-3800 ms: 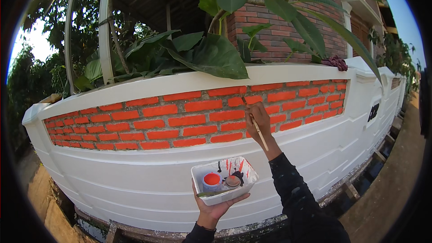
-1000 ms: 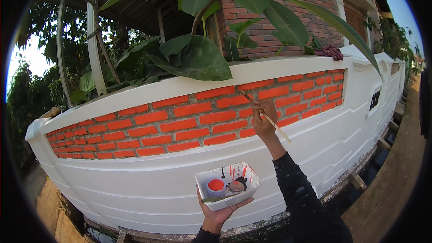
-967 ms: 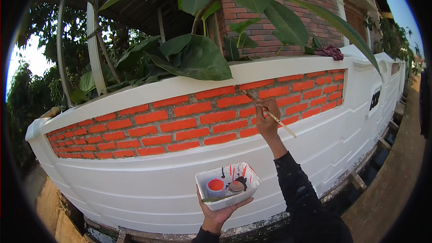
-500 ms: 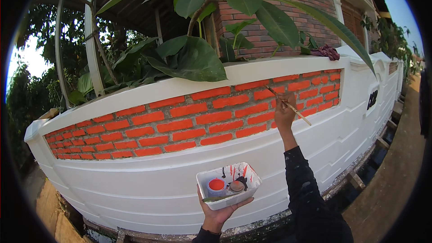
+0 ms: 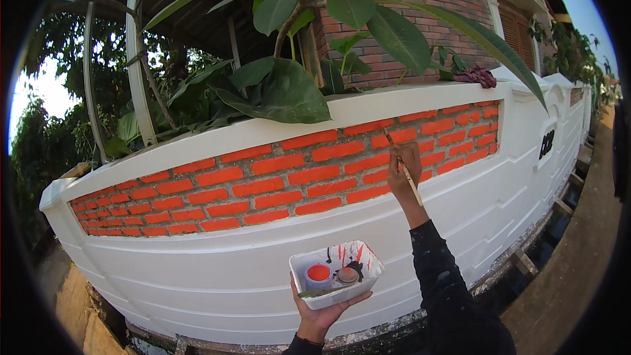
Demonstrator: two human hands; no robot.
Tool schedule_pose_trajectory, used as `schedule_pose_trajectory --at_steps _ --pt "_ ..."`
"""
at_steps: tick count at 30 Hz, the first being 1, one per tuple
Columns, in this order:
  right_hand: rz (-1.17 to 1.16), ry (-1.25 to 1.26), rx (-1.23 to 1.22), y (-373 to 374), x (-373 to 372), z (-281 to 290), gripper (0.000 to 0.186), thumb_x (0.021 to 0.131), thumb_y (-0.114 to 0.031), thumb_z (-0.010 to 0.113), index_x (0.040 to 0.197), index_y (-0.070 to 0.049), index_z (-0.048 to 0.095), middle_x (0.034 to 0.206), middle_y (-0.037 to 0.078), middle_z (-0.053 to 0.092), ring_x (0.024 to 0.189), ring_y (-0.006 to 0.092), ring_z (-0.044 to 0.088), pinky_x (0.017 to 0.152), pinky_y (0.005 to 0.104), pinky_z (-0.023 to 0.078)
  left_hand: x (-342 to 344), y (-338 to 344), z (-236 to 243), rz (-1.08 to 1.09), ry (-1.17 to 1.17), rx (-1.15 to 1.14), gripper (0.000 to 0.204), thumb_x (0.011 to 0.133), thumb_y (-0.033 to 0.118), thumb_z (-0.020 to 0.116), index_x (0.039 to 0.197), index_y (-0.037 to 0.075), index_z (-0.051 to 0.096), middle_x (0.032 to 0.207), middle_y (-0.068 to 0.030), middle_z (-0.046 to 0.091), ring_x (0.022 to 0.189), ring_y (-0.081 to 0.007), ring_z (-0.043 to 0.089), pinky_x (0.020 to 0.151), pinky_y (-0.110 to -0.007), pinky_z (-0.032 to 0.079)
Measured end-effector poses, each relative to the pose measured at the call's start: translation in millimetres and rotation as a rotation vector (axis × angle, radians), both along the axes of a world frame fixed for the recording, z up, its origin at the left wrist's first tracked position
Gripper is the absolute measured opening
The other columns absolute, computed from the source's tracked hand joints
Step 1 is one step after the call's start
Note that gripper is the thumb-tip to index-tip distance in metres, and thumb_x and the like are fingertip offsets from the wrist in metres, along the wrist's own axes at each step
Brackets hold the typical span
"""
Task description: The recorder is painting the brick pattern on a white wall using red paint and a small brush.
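Observation:
My left hand point(image 5: 321, 311) holds a white plastic tray point(image 5: 338, 269) from below; inside it stand a small pot of orange paint point(image 5: 319, 274) and a darker small pot point(image 5: 347, 276). Streaks of orange and black paint mark the tray's inner wall. My right hand point(image 5: 402, 172) is raised against the wall and grips a thin paintbrush point(image 5: 403, 169), whose tip touches an orange brick point(image 5: 392, 138) in the painted brick band. A black sleeve covers my right forearm.
The white garden wall point(image 5: 217, 269) carries a band of orange bricks with white joints. Large-leaved plants point(image 5: 282, 92) hang over its top. A dark rag point(image 5: 476, 76) lies on the wall cap. A brick house stands behind; a gutter and dirt path run on the right.
My right hand with the brush has worked rightward along the brick band over the earlier frames. The tray in my left hand stays in about the same place.

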State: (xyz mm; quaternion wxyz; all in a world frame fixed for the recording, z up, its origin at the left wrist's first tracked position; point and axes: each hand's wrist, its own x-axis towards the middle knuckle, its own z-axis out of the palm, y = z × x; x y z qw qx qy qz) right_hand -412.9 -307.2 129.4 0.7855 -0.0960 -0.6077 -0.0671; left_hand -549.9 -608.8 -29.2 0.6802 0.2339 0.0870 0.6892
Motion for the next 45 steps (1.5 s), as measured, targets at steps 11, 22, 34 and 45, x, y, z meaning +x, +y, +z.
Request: schedule_pose_trajectory --at_steps 11,22,34,45 --pt "-0.099 -0.078 0.001 -10.3 -38.2 11.7 0.019 0.088 0.014 0.066 0.095 -0.002 0.060 0.100 0.013 0.057 0.079 0.0244 0.065 0.063 0.0298 0.052 -2.1 4.4 -7.5 -0.018 -0.020 0.002 0.108 0.087 0.089 0.033 0.167 0.017 0.020 0.167 -0.0247 0.027 0.148 -0.0596 0.031 0.116 -0.083 0.023" --pt "-0.189 0.036 0.021 4.6 28.5 3.0 0.018 0.091 0.014 0.066 0.097 0.001 0.056 0.106 0.015 0.057 0.091 0.0280 0.070 0.068 0.0342 0.058 -0.4 7.8 -8.1 -0.032 -0.014 0.021 0.109 0.088 0.089 0.035 0.167 0.016 0.020 0.167 -0.0252 0.027 0.148 -0.0589 0.031 0.116 -0.084 0.023" --pt "-0.075 0.003 -0.053 15.6 15.6 3.9 0.018 0.091 0.014 0.065 0.099 -0.001 0.056 0.103 0.014 0.058 0.088 0.0267 0.069 0.066 0.0323 0.056 6.6 10.8 -5.7 -0.047 -0.024 -0.015 0.110 0.087 0.090 0.035 0.167 0.016 0.020 0.167 -0.0253 0.026 0.148 -0.0590 0.031 0.116 -0.084 0.024" --pt "-0.059 -0.052 -0.028 12.1 3.6 0.3 0.017 0.091 0.014 0.065 0.097 0.000 0.057 0.102 0.014 0.056 0.090 0.0270 0.070 0.068 0.0320 0.057 6.3 15.9 -6.8 -0.026 -0.018 -0.014 0.107 0.089 0.088 0.034 0.167 0.016 0.020 0.166 -0.0258 0.027 0.148 -0.0594 0.031 0.116 -0.084 0.025"
